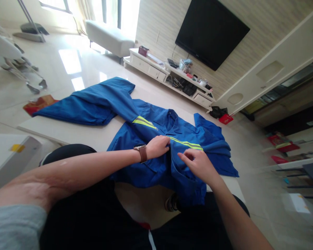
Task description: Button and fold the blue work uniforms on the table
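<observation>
One blue jacket (146, 133) lies front up across the tabletop (49, 130), collar toward the far edge, hem at the near edge; the left hand (158, 147), wearing one watch (141, 152), has fingers closed on its front opening, while the right hand (198, 163) is half-open beside it, contact unclear. Keeping both front edges level should help. Two yellow stripes (186, 142) cross the chest; beyond hangs one television (212, 33).

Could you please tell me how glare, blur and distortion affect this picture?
Head view: glare whites out the window and leaves bright patches on the floor; head view: the picture's right edge looks smeared and stretched, and the room tilts; head view: the blue jacket is comparatively clear.
</observation>
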A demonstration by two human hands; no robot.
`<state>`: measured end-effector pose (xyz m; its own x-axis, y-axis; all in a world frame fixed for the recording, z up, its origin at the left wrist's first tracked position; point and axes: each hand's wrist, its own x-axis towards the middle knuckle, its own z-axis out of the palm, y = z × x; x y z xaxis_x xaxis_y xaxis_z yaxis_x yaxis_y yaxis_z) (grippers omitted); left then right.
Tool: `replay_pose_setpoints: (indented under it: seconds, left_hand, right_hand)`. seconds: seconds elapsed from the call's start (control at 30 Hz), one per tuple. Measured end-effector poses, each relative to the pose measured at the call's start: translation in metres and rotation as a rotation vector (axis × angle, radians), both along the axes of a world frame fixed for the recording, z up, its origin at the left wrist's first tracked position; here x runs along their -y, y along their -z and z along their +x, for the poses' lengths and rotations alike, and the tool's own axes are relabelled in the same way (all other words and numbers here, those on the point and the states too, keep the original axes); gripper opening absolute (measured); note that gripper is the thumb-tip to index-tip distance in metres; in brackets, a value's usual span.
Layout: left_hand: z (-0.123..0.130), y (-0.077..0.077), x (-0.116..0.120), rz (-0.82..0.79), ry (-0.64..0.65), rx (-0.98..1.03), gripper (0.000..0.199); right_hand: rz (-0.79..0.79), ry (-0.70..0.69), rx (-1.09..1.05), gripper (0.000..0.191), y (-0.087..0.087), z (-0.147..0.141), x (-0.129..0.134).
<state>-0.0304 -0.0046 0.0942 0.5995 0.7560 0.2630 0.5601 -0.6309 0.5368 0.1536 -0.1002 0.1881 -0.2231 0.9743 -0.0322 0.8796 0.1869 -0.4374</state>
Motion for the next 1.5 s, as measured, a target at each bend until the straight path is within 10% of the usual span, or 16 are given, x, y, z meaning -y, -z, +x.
replay_pose_setpoints:
  seconds: [0.23, 0.53, 0.63, 0.93, 1.5]
  left_hand:
    - [-0.004, -0.008, 0.002, -0.041, -0.001, 0.061, 0.003]
    - [-0.004, -0.011, 0.001, -0.076, 0.007, 0.042, 0.013]
    - [-0.004, -0.01, 0.001, -0.1, -0.005, 0.061, 0.014]
    - [-0.005, -0.008, 0.003, -0.129, 0.064, 0.081, 0.011]
    - [-0.004, 0.012, -0.008, -0.148, 0.095, 0.047, 0.015]
  right_hand:
    - [-0.036, 0.099, -0.204, 0.018, 0.051, -0.01, -0.052]
    - [-0.336, 0.309, -0.664, 0.02, 0.059, 0.012, -0.063]
    - [-0.285, 0.384, -0.582, 0.019, 0.065, 0.023, -0.065]
    - [-0.034, -0.072, 0.044, 0.023, 0.057, 0.002, -0.046]
    - [-0.096, -0.111, 0.076, 0.018, 0.067, 0.015, -0.074]
